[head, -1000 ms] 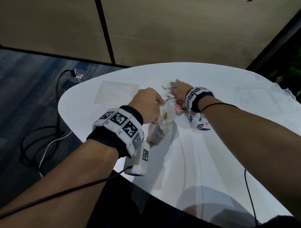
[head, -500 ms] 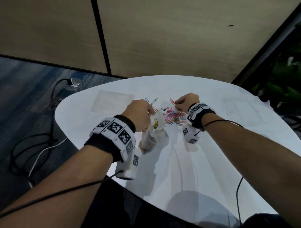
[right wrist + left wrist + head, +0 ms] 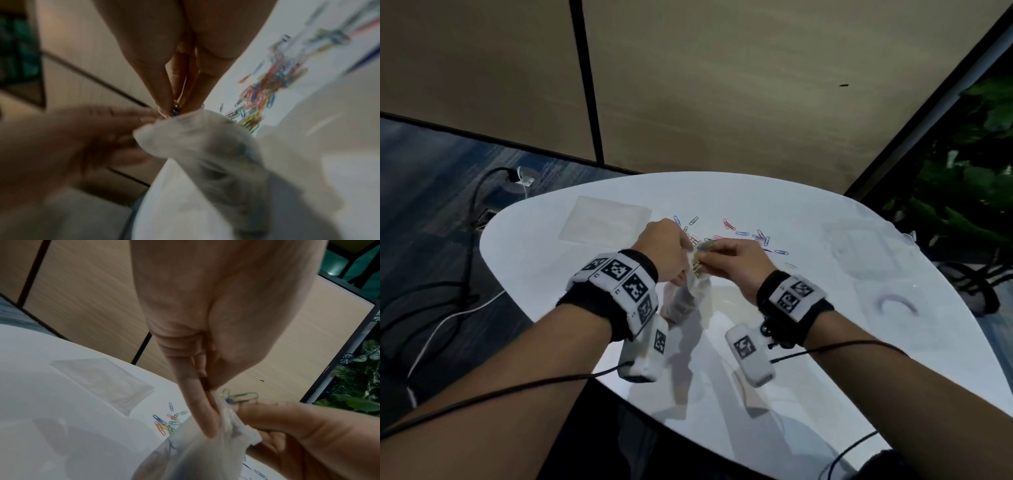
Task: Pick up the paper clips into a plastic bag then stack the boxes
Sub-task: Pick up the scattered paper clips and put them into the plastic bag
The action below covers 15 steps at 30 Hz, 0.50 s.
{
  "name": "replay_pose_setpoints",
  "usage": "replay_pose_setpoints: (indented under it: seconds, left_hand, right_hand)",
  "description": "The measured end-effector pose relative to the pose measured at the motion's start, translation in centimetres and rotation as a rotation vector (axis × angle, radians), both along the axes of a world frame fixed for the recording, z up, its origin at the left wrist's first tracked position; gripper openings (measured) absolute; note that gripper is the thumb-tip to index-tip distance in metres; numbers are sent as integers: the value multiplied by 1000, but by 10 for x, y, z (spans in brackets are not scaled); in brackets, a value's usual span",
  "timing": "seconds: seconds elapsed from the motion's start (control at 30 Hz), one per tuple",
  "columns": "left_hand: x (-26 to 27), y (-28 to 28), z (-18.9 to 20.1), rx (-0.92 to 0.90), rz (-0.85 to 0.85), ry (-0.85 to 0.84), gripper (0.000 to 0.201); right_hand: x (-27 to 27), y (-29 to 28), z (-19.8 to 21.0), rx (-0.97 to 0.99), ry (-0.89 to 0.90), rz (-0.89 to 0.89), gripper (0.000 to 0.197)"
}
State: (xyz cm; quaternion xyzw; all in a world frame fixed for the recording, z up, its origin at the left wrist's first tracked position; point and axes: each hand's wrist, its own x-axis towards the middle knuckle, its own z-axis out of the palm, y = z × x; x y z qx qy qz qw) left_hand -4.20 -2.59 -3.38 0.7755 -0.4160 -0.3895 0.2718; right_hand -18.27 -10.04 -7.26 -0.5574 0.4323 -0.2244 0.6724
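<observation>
My left hand (image 3: 671, 251) pinches the rim of a clear plastic bag (image 3: 690, 291) that hangs above the white table (image 3: 722, 359). In the left wrist view the left hand (image 3: 207, 418) holds the plastic bag (image 3: 195, 456) between thumb and forefinger. My right hand (image 3: 726, 257) pinches a bunch of paper clips (image 3: 705, 245) at the bag's mouth; green paper clips (image 3: 244, 396) stick out above its fingers. Loose coloured paper clips (image 3: 753, 236) lie scattered on the table behind both hands. Some clips show inside the bag.
A flat clear bag (image 3: 606, 219) lies at the table's back left. Clear plastic boxes (image 3: 866, 250) sit at the right, one nearer box (image 3: 893, 301) showing a purple arc. Cables (image 3: 448, 308) run over the floor on the left. A plant (image 3: 969, 171) stands at the right.
My right hand has left the clip pile on the table and come back to the bag's mouth with clips in its fingers. The left hand keeps holding the bag.
</observation>
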Motion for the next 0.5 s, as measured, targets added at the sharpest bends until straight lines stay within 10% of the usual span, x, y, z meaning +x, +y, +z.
replay_pose_setpoints:
  seconds: [0.23, 0.33, 0.5]
  left_hand:
    - [-3, -1, 0, -16, -60, -39, 27]
    - [-2, 0, -1, -24, -64, -48, 25]
    - [6, 0, 1, -25, -35, -72, 29]
  right_hand:
    - [12, 1, -1, -844, 552, 360, 15]
    - [11, -7, 6, -815, 602, 494, 17]
    - [-5, -32, 23, -228, 186, 302, 17]
